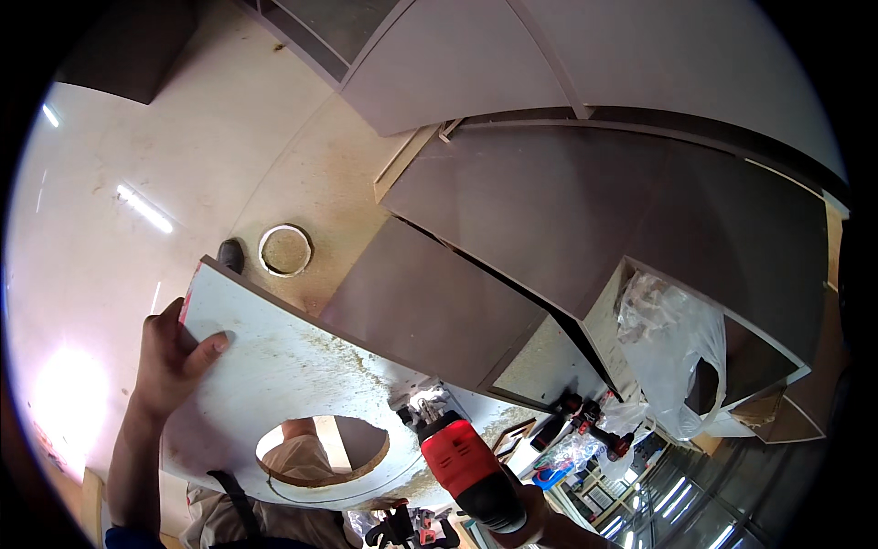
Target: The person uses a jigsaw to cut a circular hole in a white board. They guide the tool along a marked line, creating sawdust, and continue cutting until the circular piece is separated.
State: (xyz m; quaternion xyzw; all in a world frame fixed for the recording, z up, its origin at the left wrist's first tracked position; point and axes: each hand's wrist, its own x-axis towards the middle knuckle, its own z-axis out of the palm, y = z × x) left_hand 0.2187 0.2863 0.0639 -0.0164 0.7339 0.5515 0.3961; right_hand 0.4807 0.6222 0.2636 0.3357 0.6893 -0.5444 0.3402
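Observation:
A pale white board (247, 366) lies in front of me, with a large oval-looking hole cut through it and sawdust scattered over its surface. My left hand (174, 361) grips the board's left edge, thumb on top and fingers wrapped below. My right hand (526, 517) is closed around the rear of a red and black power tool (462, 467) that looks like a jigsaw. The metal head of the tool sits at the board's right part, near the far edge. Its blade cannot be made out. Through the hole, part of my clothing and leg shows.
Dark brown cabinet panels (567, 210) stand beyond the board. A clear plastic bag (672, 348) hangs in an open box at right. Another red and black power tool (594, 425) lies near it. A pale ring (285, 250) rests on the dusty floor (183, 156) by a dark shoe (231, 255).

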